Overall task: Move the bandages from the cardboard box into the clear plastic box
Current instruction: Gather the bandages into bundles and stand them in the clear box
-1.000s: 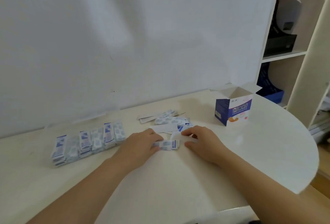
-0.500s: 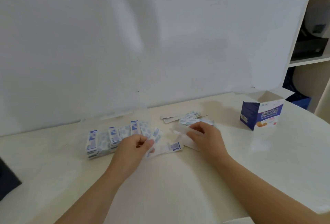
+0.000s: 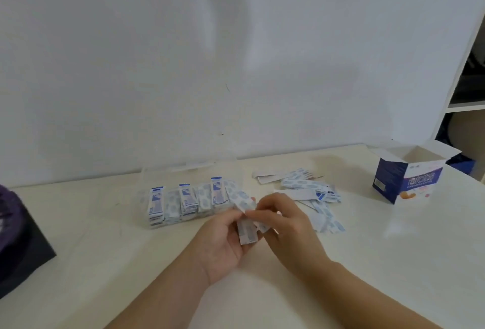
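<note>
My left hand point(image 3: 223, 239) and my right hand point(image 3: 286, 223) meet above the table and both pinch a small stack of white-and-blue bandages point(image 3: 246, 231), held roughly upright. Just left of them stands the clear plastic box point(image 3: 162, 219), low and see-through, with rows of bandages standing in it. A loose pile of bandages point(image 3: 309, 189) lies on the table behind and right of my right hand. The blue-and-white cardboard box point(image 3: 409, 174) stands open at the far right, its inside white; whether anything lies in it I cannot tell.
The cream table point(image 3: 131, 276) runs to a white wall. A dark box with something purple on it point(image 3: 18, 239) sits at the left edge. A white shelf unit point(image 3: 462, 92) rises at the right behind the cardboard box.
Both hands lifted off the table and came together, now holding a stack of bandages upright between them. The view has swung left, bringing the dark box into sight.
</note>
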### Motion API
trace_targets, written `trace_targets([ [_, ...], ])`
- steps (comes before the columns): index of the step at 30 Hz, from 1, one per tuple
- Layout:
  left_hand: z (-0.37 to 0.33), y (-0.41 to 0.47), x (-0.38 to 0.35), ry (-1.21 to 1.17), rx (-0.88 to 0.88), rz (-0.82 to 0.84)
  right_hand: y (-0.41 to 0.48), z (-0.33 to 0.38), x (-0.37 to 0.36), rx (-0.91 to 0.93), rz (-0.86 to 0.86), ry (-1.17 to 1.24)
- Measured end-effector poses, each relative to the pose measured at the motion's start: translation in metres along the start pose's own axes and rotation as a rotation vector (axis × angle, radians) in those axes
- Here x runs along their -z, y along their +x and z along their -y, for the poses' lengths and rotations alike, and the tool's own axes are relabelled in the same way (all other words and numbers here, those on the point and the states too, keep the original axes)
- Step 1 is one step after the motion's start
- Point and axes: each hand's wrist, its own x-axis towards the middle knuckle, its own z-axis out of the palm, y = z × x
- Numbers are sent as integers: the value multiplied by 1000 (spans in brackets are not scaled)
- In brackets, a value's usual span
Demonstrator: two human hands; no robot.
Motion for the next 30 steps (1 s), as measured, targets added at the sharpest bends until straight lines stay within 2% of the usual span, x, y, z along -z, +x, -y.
trace_targets([
  [4,1,-2,-2,-103,53,27,-1,-1,1,79,33,-126],
  [6,2,0,0,-115,56,4,-2,1,1,120,133,-131],
  [8,4,3,4,-125,13,-74,-2,3,4,103,248,-34],
  [9,4,6,5,-133,-21,-102,2,1,10,51,257,23],
  [11,2,7,8,-112,-84,-136,12,-12,21,-129,137,44],
  [12,1,8,10,-88,-98,-144,17,-26,26,-243,80,-24],
  [13,0,7,11,-69,-99,-148,22,-43,31,-350,107,-115],
  [15,0,7,14,-55,-83,-147,30,-72,36,-504,387,-305],
  [17,0,7,15,-50,-66,-130,33,-90,37,-547,676,-432],
  [19,1,9,17,-61,-62,-114,36,-98,35,-536,785,-500],
  [27,-2,12,23,-119,-72,-129,38,-100,28,-290,707,-692],
  [30,-3,15,24,-117,-63,-135,34,-99,32,-277,649,-729],
])
